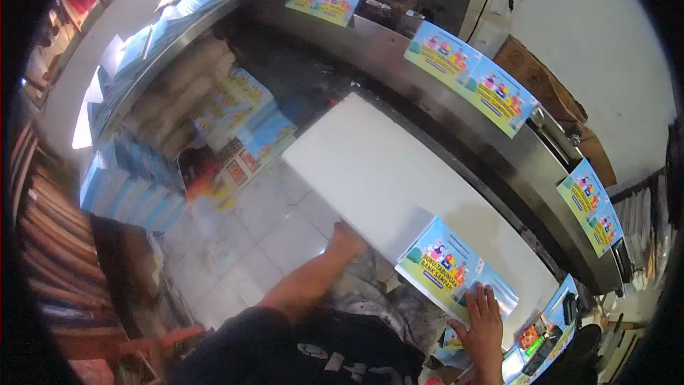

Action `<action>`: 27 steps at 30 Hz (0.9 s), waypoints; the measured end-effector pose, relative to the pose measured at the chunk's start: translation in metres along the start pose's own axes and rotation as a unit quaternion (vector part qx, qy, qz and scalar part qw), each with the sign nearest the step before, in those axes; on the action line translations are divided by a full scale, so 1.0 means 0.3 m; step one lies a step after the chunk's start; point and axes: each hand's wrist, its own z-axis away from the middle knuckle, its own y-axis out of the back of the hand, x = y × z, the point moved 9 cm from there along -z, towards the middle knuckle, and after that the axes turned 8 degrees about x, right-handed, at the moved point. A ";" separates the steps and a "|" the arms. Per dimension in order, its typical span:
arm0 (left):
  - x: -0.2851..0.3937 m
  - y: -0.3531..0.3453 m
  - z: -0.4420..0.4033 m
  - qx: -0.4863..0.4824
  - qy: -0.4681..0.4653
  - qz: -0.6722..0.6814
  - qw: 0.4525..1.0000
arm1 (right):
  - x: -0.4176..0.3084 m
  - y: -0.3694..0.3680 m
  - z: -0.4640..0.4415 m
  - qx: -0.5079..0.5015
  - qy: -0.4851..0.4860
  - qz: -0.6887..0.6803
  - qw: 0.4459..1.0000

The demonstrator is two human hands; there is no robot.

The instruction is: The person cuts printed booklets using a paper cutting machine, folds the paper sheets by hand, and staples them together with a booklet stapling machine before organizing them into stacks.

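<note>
My right hand (484, 321) lies flat, fingers extended, on the right part of a blue, green and yellow printed cover sheet (436, 265) with cartoon figures and the words "Buku Tabungan Bank Sampah". The sheet rests on the white tabletop (370, 164), at its near edge, and its right side bends up slightly. Along that same edge, further left, is my left hand (347, 239). Its fingers are mostly hidden from view, so I cannot make out whether it holds anything.
Printed sheets (470, 75) hang along a metal rail (385, 43) behind the table. Stacks of blue booklets (132, 182) stand on the left, with more printed stacks (263, 132) on the tiled floor (285, 232). Small items, including a dark object (545, 353), lie at the lower right.
</note>
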 end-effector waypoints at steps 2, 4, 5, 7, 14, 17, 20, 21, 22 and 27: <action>-0.003 -0.031 -0.006 -0.001 -0.024 -0.024 0.999 | 0.008 -0.020 0.001 -0.024 -0.014 -0.021 0.999; -0.037 -0.089 0.000 0.005 -0.034 -0.049 0.998 | 0.008 -0.020 -0.012 0.005 -0.009 0.013 1.000; -0.069 -0.148 0.007 0.065 -0.043 -0.032 0.996 | 0.006 -0.037 -0.013 0.004 -0.005 0.014 1.000; -0.075 -0.114 0.009 0.126 -0.050 -0.016 0.991 | 0.005 -0.024 -0.022 0.067 -0.012 0.009 0.998; -0.008 0.055 -0.001 0.075 -0.036 -0.082 0.993 | 0.102 0.008 -0.078 -0.095 -0.168 -0.087 0.977; 0.003 0.081 0.008 0.070 -0.019 -0.063 0.995 | 0.083 0.018 -0.106 -0.021 -0.073 -0.093 0.993; 0.018 0.133 -0.001 0.044 0.005 -0.043 0.998 | -0.004 0.028 -0.093 -0.021 -0.026 -0.024 0.999; 0.023 0.133 -0.001 0.028 0.011 -0.027 0.999 | -0.020 0.023 -0.078 0.006 0.002 -0.002 1.000; 0.026 0.139 -0.005 0.028 0.011 -0.027 0.999 | -0.038 0.020 -0.066 0.033 0.029 0.020 0.999; 0.027 0.134 -0.016 0.017 0.005 -0.004 1.000 | -0.041 -0.003 -0.065 0.012 -0.016 0.051 0.998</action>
